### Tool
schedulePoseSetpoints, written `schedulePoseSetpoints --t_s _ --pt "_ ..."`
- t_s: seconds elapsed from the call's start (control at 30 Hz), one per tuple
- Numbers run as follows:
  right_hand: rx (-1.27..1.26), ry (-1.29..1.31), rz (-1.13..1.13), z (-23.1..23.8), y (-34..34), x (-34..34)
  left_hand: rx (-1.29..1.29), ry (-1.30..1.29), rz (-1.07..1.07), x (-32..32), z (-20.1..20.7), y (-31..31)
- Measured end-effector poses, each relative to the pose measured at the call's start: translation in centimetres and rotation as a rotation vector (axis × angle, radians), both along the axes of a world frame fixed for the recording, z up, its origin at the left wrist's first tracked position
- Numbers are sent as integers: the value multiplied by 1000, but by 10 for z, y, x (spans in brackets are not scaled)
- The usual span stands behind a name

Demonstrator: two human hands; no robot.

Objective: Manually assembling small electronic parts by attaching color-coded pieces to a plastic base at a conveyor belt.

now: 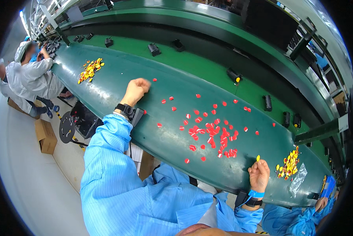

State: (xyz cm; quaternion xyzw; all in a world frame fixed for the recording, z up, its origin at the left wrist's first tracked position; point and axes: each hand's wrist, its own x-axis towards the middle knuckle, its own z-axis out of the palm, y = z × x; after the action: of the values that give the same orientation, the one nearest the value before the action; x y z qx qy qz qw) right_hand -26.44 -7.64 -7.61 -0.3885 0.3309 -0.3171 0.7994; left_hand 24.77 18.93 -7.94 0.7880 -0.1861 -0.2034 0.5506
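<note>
My left hand (135, 91) is over the left part of the green table (160, 145), its fingers curled together and slightly blurred. Whether anything small is in them cannot be seen. Between the thumb and fingers of my right hand (259, 175), a small yellow oval piece (258, 158) stands up from the fingertips. Many small red pieces with a pale stripe (209, 131) lie scattered on the table between my hands. A pile of yellow and red pieces (289, 163) is right of my right hand, beside a crumpled clear plastic bag (299, 180).
Another yellow pile (90, 70) lies at the far left. Behind the table runs a green conveyor belt (204, 72) carrying black parts (154, 49). A post (321, 129) stands at right. Co-workers sit at left (33, 74) and lower right (294, 218). A stool (67, 126) is left.
</note>
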Motion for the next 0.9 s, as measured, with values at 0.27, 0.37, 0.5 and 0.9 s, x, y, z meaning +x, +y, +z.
schedulePoseSetpoints --t_s 0.27,0.37,0.5,0.9 --pt "129 44 -57 2 -8 2 -113 -102 508 173 -2 49" --pt "163 122 -136 2 -10 9 73 -444 817 306 -42 92" --pt "148 243 -230 2 -7 5 233 -534 850 365 -28 71" --pt "150 477 -285 3 -15 12 -228 -512 912 408 -20 46"
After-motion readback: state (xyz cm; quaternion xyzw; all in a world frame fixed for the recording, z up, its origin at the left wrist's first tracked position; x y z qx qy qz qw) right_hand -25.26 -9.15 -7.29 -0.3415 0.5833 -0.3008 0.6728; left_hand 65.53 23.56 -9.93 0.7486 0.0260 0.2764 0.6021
